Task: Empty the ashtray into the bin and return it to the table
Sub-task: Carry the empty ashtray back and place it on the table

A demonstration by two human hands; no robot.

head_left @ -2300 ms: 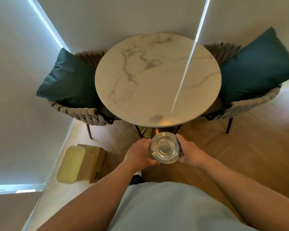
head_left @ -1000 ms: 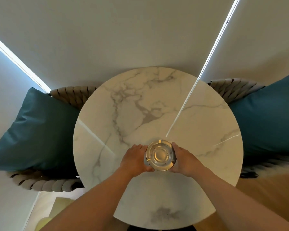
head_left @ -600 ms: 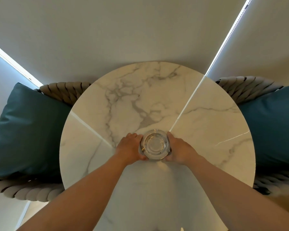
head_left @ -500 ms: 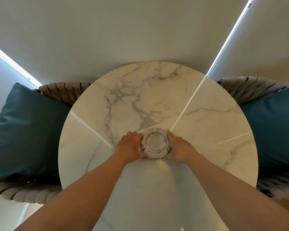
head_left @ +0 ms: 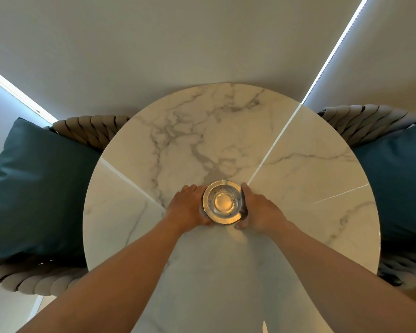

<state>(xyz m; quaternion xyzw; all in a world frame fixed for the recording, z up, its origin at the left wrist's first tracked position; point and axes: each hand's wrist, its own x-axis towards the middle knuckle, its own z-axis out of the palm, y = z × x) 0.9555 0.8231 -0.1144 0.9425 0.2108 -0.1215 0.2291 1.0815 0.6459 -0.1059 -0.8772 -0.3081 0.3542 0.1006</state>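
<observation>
A round clear glass ashtray (head_left: 222, 201) with a metallic rim is near the middle of the round white marble table (head_left: 231, 131). Its bowl looks nearly bare, with a few dark specks. My left hand (head_left: 186, 207) grips its left side and my right hand (head_left: 258, 209) grips its right side, fingers curled around the rim. Whether its base touches the tabletop I cannot tell. The bin is out of view.
Woven rope chairs flank the table, one on the left (head_left: 91, 129) with a teal cushion (head_left: 37, 188) and one on the right (head_left: 368, 122) with a teal cushion (head_left: 394, 186). Grey blinds (head_left: 178, 39) hang behind the table.
I stepped up to the table carrying the ashtray in both hands, moving it from beyond the near edge to the middle of the tabletop. The bin on the floor left the view.
</observation>
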